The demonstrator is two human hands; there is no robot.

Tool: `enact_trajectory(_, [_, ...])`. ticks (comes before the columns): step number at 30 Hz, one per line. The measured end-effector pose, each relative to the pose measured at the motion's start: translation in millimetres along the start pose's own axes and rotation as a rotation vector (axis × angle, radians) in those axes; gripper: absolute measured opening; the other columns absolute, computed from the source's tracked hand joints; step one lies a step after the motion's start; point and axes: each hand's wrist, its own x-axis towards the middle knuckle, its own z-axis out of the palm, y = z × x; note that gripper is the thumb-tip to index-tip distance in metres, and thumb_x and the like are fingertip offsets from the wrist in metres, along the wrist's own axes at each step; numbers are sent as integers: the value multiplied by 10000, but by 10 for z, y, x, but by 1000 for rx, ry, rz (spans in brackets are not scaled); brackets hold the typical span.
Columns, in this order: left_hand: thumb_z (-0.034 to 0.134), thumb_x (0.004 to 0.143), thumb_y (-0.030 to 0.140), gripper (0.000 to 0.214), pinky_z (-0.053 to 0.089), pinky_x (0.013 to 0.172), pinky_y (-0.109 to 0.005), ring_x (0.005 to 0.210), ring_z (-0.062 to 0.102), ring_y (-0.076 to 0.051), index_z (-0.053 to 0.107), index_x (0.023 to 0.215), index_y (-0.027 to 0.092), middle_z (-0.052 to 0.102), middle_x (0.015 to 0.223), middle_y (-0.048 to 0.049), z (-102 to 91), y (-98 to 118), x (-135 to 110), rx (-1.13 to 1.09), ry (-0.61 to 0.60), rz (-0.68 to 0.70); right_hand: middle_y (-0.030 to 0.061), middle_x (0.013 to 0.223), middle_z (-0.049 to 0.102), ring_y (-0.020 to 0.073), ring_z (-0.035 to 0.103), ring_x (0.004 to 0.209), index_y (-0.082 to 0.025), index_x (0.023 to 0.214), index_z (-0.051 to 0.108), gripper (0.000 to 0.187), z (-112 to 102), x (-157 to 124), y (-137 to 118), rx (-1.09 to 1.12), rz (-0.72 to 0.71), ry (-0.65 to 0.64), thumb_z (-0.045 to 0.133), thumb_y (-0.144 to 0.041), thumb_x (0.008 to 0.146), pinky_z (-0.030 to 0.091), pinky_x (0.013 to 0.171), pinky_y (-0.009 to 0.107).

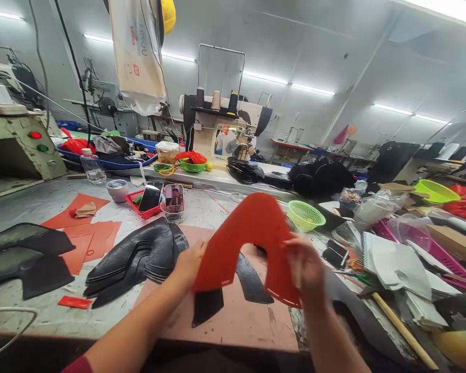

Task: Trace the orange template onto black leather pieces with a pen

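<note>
Both my hands hold up a red U-shaped template (252, 223) with small slots along its lower ends. My left hand (190, 263) grips its left edge, fingers partly hidden behind it. On the right edge, my right hand (307, 264) pinches it and is smeared by motion. Under the template, a black leather piece (252, 280) of similar curved shape lies on a pinkish board (256, 325). A stack of black curved leather pieces (140, 251) sits beside my left hand. More black pieces (31, 254) lie farther left.
A sewing machine (221, 119) with thread cones stands behind. Phones (174, 199) lean by a red basket (143, 204). A green basket (305, 215), white cards (396, 261) and a wooden stick (404, 331) lie right. Red sheets (89, 235) and a bottle (93, 167) are left.
</note>
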Motion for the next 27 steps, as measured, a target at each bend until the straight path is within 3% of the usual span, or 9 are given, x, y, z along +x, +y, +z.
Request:
enact_trajectory(3, [427,848,193,329,475,823,-353,1006,578,-251,548,1154,175,602,1094,-113,-181,-108,-56,96,83,-8,54,891,616,167,611,824,-189,814,575,79,397,-184,300,-164,-20,-309,515,-231,843,483,703,281])
enact_trajectory(5, [395,861,169,318,456,874,-361,1022,570,-236,579,1120,167,610,1099,-114,-190,-194,-104,177,90,49,50,856,619,157,603,752,-191,783,580,78,583,-340,477,-385,-42,-503,523,-160,825,462,646,253])
enact_trajectory(8, [484,848,252,297,440,910,-381,1082,552,-240,607,1118,226,587,1202,-92,-44,-268,-255,233,-97,252,61,823,621,167,572,719,-185,767,597,138,680,-502,607,-704,-121,-685,524,-73,801,424,625,256])
enact_trajectory(10, [579,801,361,395,405,951,-432,1179,485,-282,573,1185,269,516,1309,-91,86,-266,-379,240,-211,329,73,828,622,194,553,777,-182,789,606,153,637,-535,605,-787,-200,-710,516,-59,798,416,669,280])
enact_trajectory(13, [600,779,454,520,335,1008,-477,1261,395,-306,507,1263,289,427,1390,-95,223,-237,-486,256,-242,307,75,862,627,213,533,820,-182,844,611,172,482,-539,556,-777,-231,-687,506,-56,791,411,698,306])
enact_trajectory(21, [556,827,406,445,342,1014,-474,1269,385,-299,508,1260,318,433,1388,-74,351,-290,-421,225,-176,316,58,935,636,219,576,886,-209,838,582,70,42,-798,518,-596,2,-665,569,-155,795,455,768,347])
enact_trajectory(27, [540,826,434,470,338,1011,-494,1268,381,-311,490,1277,314,432,1388,-80,341,-292,-435,235,-193,358,85,979,636,244,577,965,-209,874,585,80,-69,-1001,539,-559,79,-640,570,-264,818,466,794,380])
